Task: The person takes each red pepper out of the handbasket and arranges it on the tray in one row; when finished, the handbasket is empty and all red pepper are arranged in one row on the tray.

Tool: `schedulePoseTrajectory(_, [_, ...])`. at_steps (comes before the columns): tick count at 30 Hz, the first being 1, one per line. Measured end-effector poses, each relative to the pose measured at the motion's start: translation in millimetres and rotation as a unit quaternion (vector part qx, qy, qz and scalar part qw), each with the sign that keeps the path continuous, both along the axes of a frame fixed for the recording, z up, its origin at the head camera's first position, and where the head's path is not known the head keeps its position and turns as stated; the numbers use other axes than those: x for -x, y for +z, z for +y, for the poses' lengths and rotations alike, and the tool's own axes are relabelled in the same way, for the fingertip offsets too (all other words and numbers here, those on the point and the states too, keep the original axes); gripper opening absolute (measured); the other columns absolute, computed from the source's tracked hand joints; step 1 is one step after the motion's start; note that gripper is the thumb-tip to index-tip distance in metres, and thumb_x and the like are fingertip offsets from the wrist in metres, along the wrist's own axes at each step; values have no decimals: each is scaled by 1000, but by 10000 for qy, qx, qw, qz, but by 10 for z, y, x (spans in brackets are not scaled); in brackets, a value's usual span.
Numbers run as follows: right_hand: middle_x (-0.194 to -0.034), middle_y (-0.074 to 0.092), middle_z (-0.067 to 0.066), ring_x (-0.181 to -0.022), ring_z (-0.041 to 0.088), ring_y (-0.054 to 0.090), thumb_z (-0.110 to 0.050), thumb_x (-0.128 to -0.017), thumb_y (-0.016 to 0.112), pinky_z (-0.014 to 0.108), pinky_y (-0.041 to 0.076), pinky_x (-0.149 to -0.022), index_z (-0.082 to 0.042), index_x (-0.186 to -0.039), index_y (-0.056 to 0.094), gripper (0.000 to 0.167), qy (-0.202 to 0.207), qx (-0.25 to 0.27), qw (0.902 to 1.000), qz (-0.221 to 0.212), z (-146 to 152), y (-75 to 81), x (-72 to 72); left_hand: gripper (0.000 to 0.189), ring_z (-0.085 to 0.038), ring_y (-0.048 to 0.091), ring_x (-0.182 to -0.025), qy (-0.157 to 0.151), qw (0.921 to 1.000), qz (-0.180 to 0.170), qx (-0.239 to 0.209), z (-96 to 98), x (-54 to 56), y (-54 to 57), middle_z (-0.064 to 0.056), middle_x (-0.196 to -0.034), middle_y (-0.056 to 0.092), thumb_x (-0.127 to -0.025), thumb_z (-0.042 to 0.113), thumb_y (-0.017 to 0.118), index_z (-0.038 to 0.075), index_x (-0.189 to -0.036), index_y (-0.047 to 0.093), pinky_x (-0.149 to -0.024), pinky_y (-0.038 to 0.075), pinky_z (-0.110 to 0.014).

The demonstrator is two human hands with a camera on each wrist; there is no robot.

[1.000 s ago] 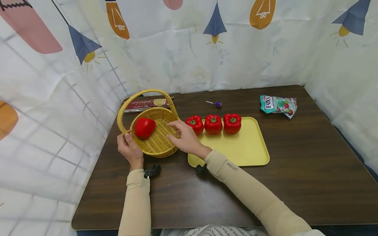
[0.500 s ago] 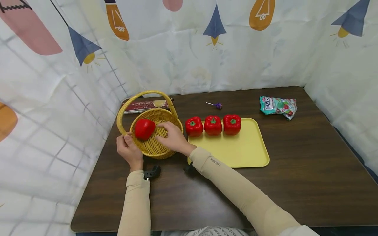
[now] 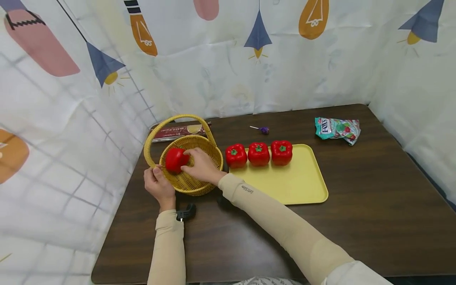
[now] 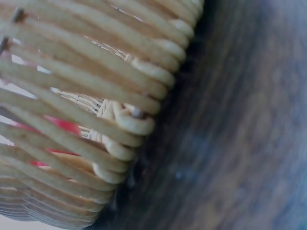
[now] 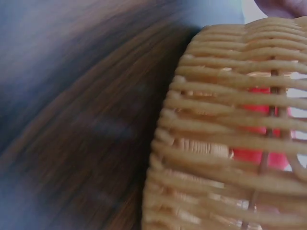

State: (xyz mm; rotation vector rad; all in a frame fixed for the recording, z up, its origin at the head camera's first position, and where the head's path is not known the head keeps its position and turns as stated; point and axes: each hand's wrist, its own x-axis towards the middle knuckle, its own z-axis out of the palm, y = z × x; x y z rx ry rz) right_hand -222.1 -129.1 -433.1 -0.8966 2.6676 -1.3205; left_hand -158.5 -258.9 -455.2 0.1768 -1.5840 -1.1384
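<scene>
A yellow wicker basket (image 3: 194, 186) with an arched handle stands at the left of the table. My left hand (image 3: 160, 188) holds its left rim near the foot of the handle, thumb on top. Inside the basket, against the left side, lies a red bell pepper (image 3: 175, 160). My right hand (image 3: 203, 167) reaches in over the right rim, with thumb and fingers at the right side of that pepper. Both wrist views show the basket's woven wall (image 4: 86, 62) up close, and red of the pepper (image 5: 259, 124) shows through the gaps. The right fingertips are partly hidden against the pepper.
Right of the basket lies a yellow tray (image 3: 303, 190) with three red bell peppers (image 3: 259, 154) along its far edge. A spaghetti packet (image 3: 178, 132) lies behind the basket. Further back are a purple lollipop (image 3: 264, 130) and a teal candy bag (image 3: 337, 130). Patterned curtains surround the table (image 3: 374, 221).
My right hand has moved left, from the basket's right rim to the pepper inside. The left hand keeps its hold on the basket. The head view has shifted slightly.
</scene>
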Motion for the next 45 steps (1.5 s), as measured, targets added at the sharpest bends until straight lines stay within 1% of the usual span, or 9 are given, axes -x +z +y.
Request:
schedulePoseTrajectory(6, [-128,55,4,-113,18,56,-35,-85,76,31,47,-96,-12,-136,53,60,-211,9,9995,-236,-89,-22,56,68,3,46,-80,-50,10000,-43,21,55,-33,45,-40,-86,52,-97,49,51,-18,-87,58,-76,34,-20])
schedulePoseTrajectory(15, [-132,54,8,-113,23,55,-52,-82,73,38,48,-95,-11,-140,48,75,-879,140,9902,-1077,-222,-79,157,69,2,46,-79,-20,9999,-41,150,34,-48,71,-41,-86,52,-98,49,51,-19,-86,58,-75,34,-19])
schedulePoseTrajectory(20, [-135,54,8,-117,22,54,-58,-81,70,38,47,-97,-11,-141,47,80,-853,178,9870,-1354,-276,-102,178,69,2,45,-78,-8,9999,-52,106,18,-55,61,-40,-85,52,-98,48,51,-19,-87,58,-74,34,-19])
schedulePoseTrajectory(28, [-136,54,8,-120,24,52,-55,-81,71,40,48,-96,-15,-145,46,79,-616,186,9895,-1296,-314,-125,192,62,-1,47,-75,-108,9999,-107,-33,41,-64,48,-41,-87,52,-99,42,53,-19,-89,57,-71,35,-20])
schedulePoseTrajectory(31, [-137,55,7,-120,24,52,-52,-81,73,40,48,-96,-15,-146,44,81,-486,150,9913,-1216,-325,-129,222,55,-24,51,-74,-170,9998,-77,-54,50,-51,68,-40,-88,52,-101,33,52,-20,-90,57,-71,36,-20])
schedulePoseTrajectory(35, [-135,57,6,-118,23,54,-50,-80,75,38,49,-95,-15,-146,44,80,-376,95,9925,-1162,-321,-116,236,50,-52,44,-79,-261,9996,-35,-88,60,-27,73,-41,-89,52,-102,27,52,-21,-91,56,-72,37,-20])
schedulePoseTrajectory(39, [-129,60,4,-108,19,58,-47,-80,77,33,51,-90,-14,-140,48,75,-249,279,9903,-1335,-314,-89,197,50,-51,45,-80,-233,9997,-39,-109,61,-29,67,-39,-89,53,-101,27,52,-21,-91,56,-72,38,-20])
schedulePoseTrajectory(41, [-124,61,4,-103,17,59,-45,-79,78,30,53,-85,-13,-136,50,71,-188,413,9887,-1432,-314,-84,182,48,-47,46,-79,-212,9997,-61,-97,61,-35,67,-39,-89,53,-102,26,52,-21,-91,56,-71,38,-20])
schedulePoseTrajectory(45, [-117,62,3,-95,14,59,-43,-80,78,26,53,-78,-15,-127,52,60,-211,598,9862,-1532,-313,-102,181,53,-20,50,-75,-151,9998,-83,-79,55,-33,56,-40,-88,52,-101,31,53,-21,-90,57,-71,35,-20])
